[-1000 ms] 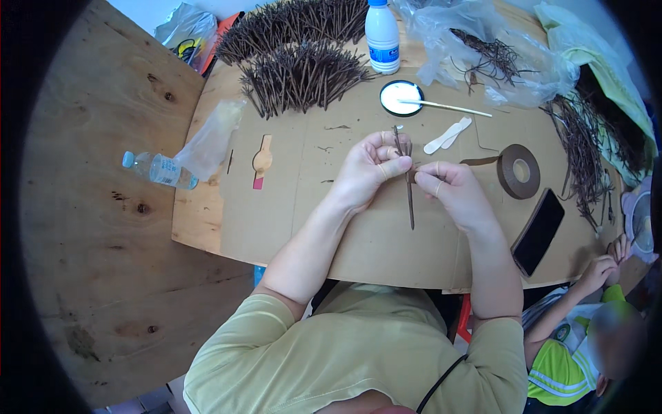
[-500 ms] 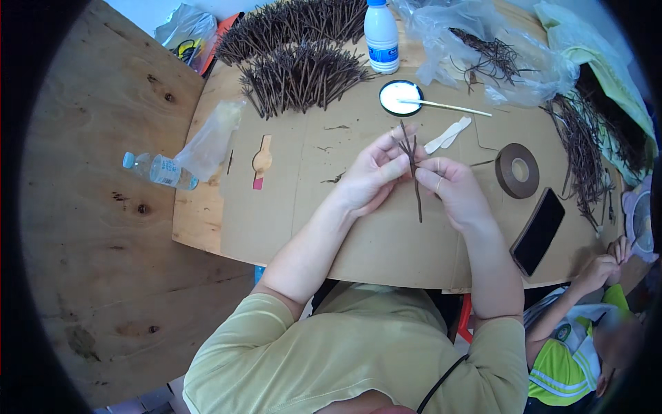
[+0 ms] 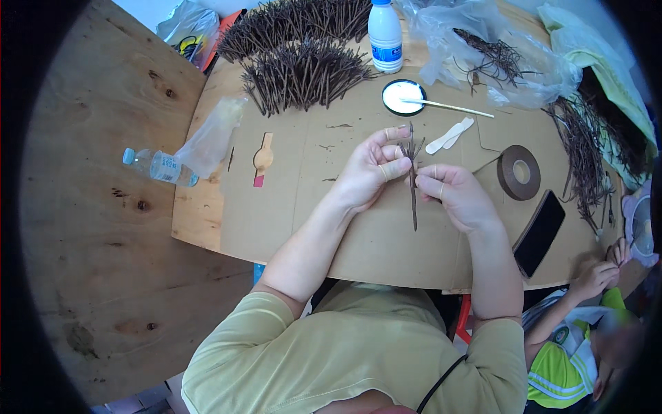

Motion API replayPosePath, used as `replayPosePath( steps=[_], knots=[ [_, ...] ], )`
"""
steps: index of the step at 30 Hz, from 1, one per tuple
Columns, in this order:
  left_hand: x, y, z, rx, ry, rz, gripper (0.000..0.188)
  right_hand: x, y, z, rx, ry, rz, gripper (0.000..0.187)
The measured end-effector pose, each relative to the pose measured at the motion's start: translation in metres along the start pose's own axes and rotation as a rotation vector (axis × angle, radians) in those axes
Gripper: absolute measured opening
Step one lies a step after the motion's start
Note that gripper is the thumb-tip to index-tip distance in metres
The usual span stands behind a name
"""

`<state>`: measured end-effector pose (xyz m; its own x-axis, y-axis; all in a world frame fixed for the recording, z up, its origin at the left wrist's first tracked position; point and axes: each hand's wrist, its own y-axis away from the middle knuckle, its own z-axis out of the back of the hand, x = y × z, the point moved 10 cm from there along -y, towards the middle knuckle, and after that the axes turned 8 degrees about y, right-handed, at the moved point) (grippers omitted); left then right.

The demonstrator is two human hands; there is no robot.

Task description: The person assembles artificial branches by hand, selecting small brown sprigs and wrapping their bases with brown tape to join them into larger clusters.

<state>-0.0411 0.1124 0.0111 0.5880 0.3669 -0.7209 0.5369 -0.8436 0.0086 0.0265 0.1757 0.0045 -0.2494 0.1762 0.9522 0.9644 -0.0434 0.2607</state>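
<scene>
Over the middle of the cardboard, a thin brown branched stem [image 3: 414, 200] stands nearly upright, its small prongs fanned out at the top. My left hand [image 3: 376, 169] is closed, pinching it just under the fork between thumb and fingers. The thumb and fingertips of my right hand [image 3: 455, 193] press together at the stem a little lower down. A narrow dark strip runs from the brown tape roll [image 3: 518, 172] to behind my right hand; its end is hidden. Two pale wooden sticks [image 3: 449, 135] lie crossed beyond that hand.
Bundled brown stems [image 3: 303, 76] fill the far left beside a white bottle [image 3: 385, 41]. A round dish of white paste [image 3: 403, 97] holds a stick. A phone [image 3: 539, 233] lies at right, near a co-worker's hands [image 3: 607, 272]. Loose stems [image 3: 583, 159] and a water bottle [image 3: 162, 168] flank the cardboard.
The stem has turned and now stands straighter, its prongs spread wider and its lower end slightly further left. Both hands keep their grip, with small finger shifts.
</scene>
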Motion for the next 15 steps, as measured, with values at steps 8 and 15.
replayPosePath(
  steps=[8,15],
  knots=[
    [0.003,-0.003,0.000,-0.075,0.010,-0.053,0.042,0.004,-0.002,0.016,-0.169,0.072,0.110,0.015],
    [0.005,-0.002,0.012,-0.074,-0.048,0.013,0.033,0.001,0.000,0.011,-0.089,0.116,0.037,0.016]
  ],
)
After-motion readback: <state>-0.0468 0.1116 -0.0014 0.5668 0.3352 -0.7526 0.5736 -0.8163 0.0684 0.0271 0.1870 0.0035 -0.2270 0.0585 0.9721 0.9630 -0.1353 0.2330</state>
